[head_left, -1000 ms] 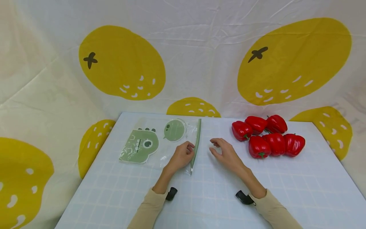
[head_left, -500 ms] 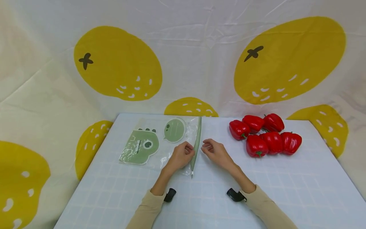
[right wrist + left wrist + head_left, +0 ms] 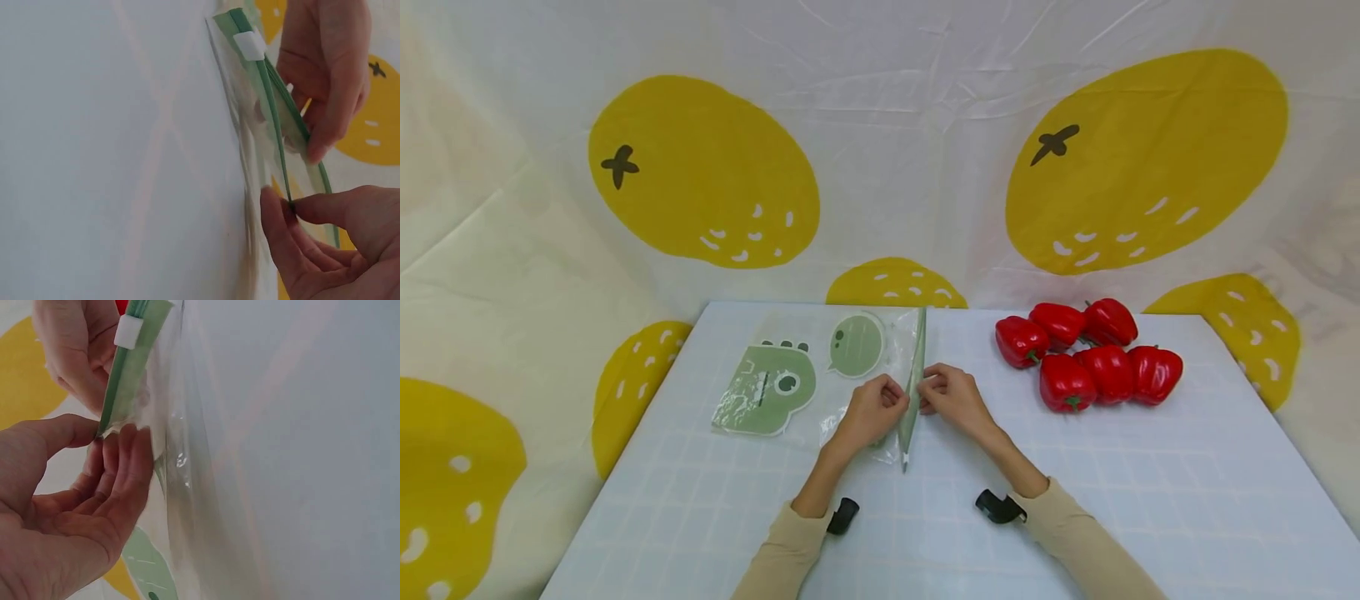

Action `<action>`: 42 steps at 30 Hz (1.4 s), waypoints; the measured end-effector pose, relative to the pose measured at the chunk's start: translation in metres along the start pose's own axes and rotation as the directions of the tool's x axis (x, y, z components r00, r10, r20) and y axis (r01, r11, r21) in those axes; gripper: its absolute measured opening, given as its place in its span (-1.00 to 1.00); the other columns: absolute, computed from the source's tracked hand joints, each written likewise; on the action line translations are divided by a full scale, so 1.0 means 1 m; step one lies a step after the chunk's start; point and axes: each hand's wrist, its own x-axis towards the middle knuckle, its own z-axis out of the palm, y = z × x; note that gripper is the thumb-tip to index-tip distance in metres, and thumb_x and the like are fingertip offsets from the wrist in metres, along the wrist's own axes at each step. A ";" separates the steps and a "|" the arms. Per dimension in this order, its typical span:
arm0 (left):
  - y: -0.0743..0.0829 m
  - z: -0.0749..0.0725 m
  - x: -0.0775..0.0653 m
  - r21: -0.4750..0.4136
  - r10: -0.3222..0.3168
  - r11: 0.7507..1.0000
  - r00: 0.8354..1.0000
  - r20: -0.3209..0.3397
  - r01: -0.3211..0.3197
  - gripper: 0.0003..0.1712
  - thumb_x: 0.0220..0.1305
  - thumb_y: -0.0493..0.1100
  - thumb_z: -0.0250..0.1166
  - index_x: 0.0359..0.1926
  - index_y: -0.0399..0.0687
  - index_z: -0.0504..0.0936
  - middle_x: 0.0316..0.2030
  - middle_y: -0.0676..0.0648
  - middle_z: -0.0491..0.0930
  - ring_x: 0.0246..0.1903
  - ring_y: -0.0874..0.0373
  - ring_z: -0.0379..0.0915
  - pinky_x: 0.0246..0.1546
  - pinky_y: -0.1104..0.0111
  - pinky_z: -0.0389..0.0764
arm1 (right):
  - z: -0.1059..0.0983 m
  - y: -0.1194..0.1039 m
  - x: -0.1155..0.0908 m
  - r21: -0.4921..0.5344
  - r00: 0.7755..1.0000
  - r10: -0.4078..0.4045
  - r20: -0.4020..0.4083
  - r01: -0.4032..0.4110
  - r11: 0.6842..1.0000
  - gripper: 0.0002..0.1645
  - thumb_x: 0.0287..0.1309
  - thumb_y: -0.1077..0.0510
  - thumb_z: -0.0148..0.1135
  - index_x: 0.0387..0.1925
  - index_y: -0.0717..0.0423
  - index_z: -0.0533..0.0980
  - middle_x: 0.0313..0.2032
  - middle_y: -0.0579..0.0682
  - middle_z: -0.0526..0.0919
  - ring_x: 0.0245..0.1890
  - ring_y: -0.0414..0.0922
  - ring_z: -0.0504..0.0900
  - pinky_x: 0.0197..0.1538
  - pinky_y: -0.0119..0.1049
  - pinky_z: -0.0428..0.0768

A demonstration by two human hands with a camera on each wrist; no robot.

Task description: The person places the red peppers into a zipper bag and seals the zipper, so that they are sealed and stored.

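Note:
A clear slider bag (image 3: 820,392) with green cartoon prints lies flat on the table, its green zip edge (image 3: 917,350) on the right side. My left hand (image 3: 871,408) pinches the left lip of that edge between thumb and fingertips. Opposite it, my right hand (image 3: 957,402) pinches the other lip. In the right wrist view the two green strips stand apart, with the right hand (image 3: 331,240) on one and the left hand (image 3: 328,69) at the other. The white slider (image 3: 128,332) sits at the near end of the zip.
Several red bell peppers (image 3: 1105,375) are grouped at the back right of the table (image 3: 1075,492), which has a pale checked surface. Behind it hangs a white cloth (image 3: 910,167) with yellow fruit prints.
My right hand has moved left to the zip edge and now pinches it. The left hand has stayed at the bag's edge. The head view has shifted slightly.

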 end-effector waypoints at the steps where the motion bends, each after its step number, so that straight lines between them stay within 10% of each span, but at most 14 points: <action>1: 0.000 0.000 0.000 -0.008 0.002 1.000 1.000 -0.006 -0.002 -0.94 0.27 -0.30 0.32 -0.32 -0.23 0.61 -0.47 -0.03 0.63 -0.47 0.25 0.54 -0.45 0.44 0.61 | 0.001 -0.001 0.000 0.008 1.000 0.003 -0.005 -0.003 1.000 -0.70 0.30 0.39 0.24 0.03 0.49 0.51 -0.26 0.29 0.75 -0.41 0.10 0.78 -0.34 -0.17 0.79; 14: 0.005 -0.004 -0.006 0.009 0.005 1.000 0.985 -0.172 -0.004 -0.84 0.19 -0.37 0.32 -0.20 -0.21 0.58 -0.46 -0.04 0.60 -0.53 0.23 0.55 -0.50 0.44 0.61 | -0.002 0.004 0.001 -0.205 0.997 -0.034 -0.068 0.019 0.979 -0.76 0.24 0.29 0.37 -0.10 0.34 0.60 -0.37 0.09 0.77 -0.45 -0.13 0.70 -0.34 -0.36 0.69; 25: 0.011 -0.008 -0.010 0.008 -0.067 0.997 0.940 -0.335 0.074 -0.88 0.09 -0.32 0.36 -0.33 -0.16 0.59 -0.52 0.01 0.58 -0.54 0.22 0.53 -0.41 0.38 0.58 | -0.002 0.005 0.002 -0.373 0.992 -0.120 -0.035 0.099 0.922 -0.88 0.23 0.33 0.36 -0.21 0.21 0.58 -0.42 0.01 0.69 -0.42 -0.15 0.62 -0.22 -0.24 0.65; 36: 0.015 -0.010 -0.009 -0.223 -0.192 0.966 0.942 -0.275 0.132 -0.71 0.19 -0.37 0.28 -0.04 -0.31 0.59 -0.37 -0.13 0.65 -0.58 0.11 0.66 -0.58 0.32 0.73 | -0.004 0.003 0.000 -0.444 0.980 -0.194 0.053 0.197 0.874 -0.74 0.21 0.28 0.43 -0.11 0.36 0.63 -0.29 0.12 0.67 -0.28 -0.03 0.64 -0.13 -0.10 0.70; 42: 0.015 -0.010 -0.006 -0.148 -0.195 0.977 0.920 -0.339 0.152 -0.75 0.19 -0.32 0.31 -0.08 -0.21 0.63 -0.43 -0.07 0.65 -0.62 0.18 0.62 -0.61 0.36 0.68 | -0.003 0.002 -0.002 -0.462 0.980 -0.179 0.083 0.197 0.865 -0.64 0.15 0.29 0.48 -0.05 0.37 0.62 -0.19 0.17 0.60 -0.24 0.01 0.61 -0.12 -0.11 0.66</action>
